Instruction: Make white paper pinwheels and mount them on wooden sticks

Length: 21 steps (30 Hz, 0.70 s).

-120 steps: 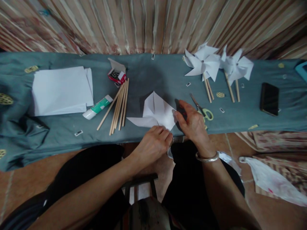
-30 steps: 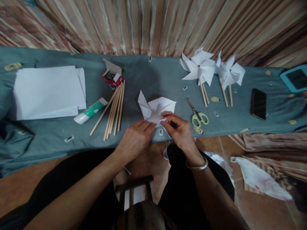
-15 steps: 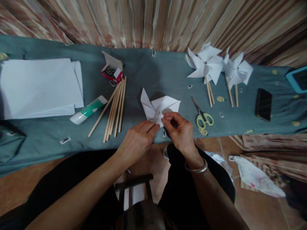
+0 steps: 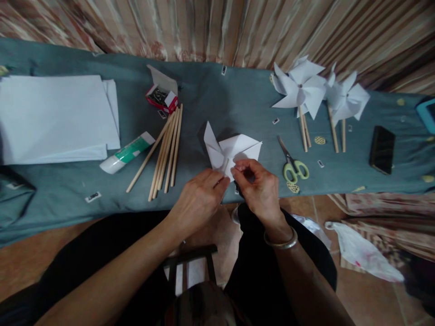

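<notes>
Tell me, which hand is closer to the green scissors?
The right hand. It sits just left of the scissors with a small gap of cloth between them. The left hand is farther away, on the other side of the folded paper.

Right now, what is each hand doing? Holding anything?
Left hand: fingers pressed on the near edge of the folded white paper.
Right hand: fingertips pinched on the same paper near its middle.

No lettering is legible, not even on the glue tube (image 4: 126, 152).
</notes>
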Available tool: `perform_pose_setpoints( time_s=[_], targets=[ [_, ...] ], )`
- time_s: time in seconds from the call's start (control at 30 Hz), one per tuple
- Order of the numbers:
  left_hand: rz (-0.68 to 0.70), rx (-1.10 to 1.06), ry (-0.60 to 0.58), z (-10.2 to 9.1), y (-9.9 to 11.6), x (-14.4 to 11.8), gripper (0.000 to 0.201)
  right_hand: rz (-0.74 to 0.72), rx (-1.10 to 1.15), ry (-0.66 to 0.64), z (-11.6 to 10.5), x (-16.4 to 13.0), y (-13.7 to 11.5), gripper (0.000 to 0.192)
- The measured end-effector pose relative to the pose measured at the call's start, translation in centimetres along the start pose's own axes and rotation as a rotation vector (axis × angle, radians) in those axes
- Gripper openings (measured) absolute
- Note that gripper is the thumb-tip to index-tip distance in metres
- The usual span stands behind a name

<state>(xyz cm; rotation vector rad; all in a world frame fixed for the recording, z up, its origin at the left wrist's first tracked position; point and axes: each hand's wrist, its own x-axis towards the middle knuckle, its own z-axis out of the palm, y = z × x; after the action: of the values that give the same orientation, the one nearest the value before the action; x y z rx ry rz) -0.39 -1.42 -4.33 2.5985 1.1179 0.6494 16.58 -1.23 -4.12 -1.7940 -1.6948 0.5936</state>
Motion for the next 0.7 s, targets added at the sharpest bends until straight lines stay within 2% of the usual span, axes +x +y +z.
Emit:
perform_pose_setpoints(
  time_s=[0.7],
  targets=[
    [-0.023, -0.004, -0.009, 0.47, 0.02, 0.15, 0.016, -0.139, -0.173, 0.048, 0.35, 0.02, -0.27, 0.009]
  ],
)
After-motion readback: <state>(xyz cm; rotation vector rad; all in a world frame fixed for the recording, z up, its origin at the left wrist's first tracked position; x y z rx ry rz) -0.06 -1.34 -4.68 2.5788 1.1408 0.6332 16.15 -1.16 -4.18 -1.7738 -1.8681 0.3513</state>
